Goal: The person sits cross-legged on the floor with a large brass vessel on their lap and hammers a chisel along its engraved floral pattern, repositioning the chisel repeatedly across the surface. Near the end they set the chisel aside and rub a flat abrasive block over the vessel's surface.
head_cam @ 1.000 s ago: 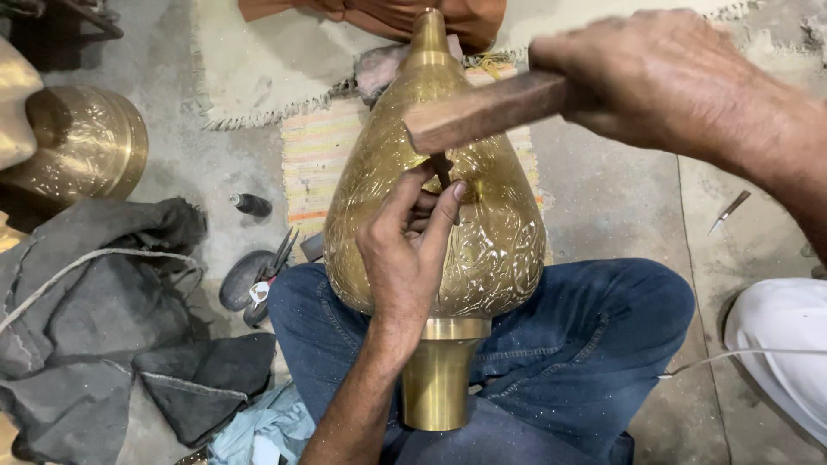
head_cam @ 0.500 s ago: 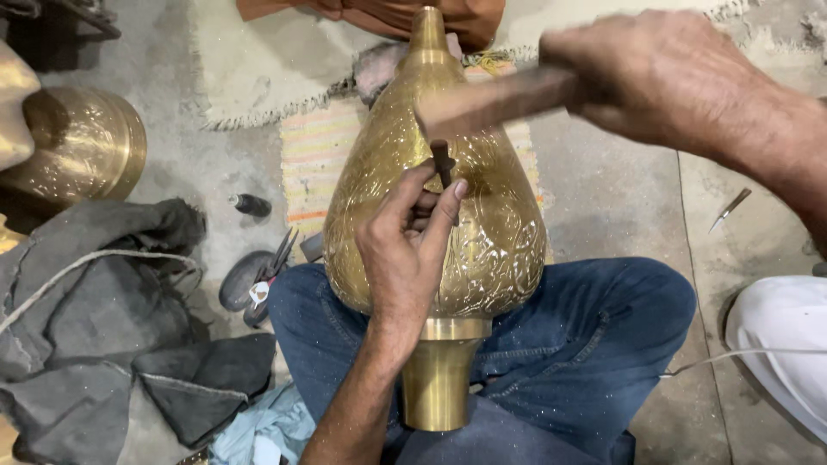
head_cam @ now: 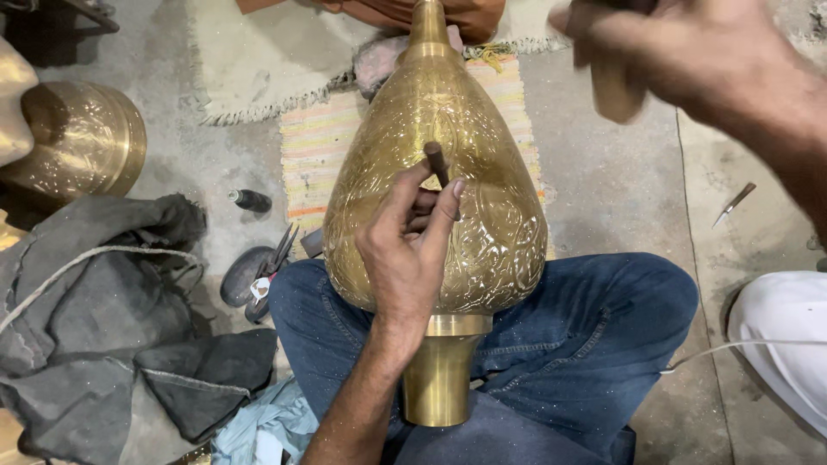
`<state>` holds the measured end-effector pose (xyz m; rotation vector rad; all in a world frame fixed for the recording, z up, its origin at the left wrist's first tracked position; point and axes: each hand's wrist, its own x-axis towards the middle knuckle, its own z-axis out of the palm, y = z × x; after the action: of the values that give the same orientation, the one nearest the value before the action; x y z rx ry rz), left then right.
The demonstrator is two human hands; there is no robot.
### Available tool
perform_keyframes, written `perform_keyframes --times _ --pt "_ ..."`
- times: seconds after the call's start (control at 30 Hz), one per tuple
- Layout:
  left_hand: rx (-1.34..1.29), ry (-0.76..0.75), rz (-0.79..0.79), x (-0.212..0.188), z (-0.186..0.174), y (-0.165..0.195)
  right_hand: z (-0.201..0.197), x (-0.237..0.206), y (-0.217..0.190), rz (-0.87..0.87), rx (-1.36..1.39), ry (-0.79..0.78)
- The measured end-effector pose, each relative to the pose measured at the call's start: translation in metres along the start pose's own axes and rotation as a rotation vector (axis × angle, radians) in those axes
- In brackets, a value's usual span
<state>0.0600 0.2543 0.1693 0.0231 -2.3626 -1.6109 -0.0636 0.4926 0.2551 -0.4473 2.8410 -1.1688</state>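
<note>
Fingers of left hand pinch a short dark metal punch, tip set on the engraved teardrop-shaped brass vessel, which lies across the lap w/ its plain brass neck toward the body. Right hand is raised at upper right, closed round a blurred wooden mallet handle. Looks like mid-chasing, hammer up betw. blows; next strike needs punch kept steady & a square hit on its head.
</note>
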Motion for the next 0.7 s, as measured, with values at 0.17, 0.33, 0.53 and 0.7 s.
perform_keyframes --times 0.17,0.33,0.53,0.7 --pt "0.002 -0.005 -0.003 0.0 0.001 -0.004 -0.003 -0.004 -0.005 -0.379 -0.665 -0.112" --pt "0.038 -0.01 -0.006 0.001 0.001 -0.008 0.003 -0.005 -0.002 -0.325 -0.652 -0.198" --pt "0.014 -0.008 0.021 0.002 0.0 -0.006 0.004 -0.009 -0.013 -0.152 -0.492 -0.192" --pt "-0.067 -0.033 -0.108 0.0 -0.005 0.0 0.019 -0.006 -0.007 -0.392 -0.885 -0.132"
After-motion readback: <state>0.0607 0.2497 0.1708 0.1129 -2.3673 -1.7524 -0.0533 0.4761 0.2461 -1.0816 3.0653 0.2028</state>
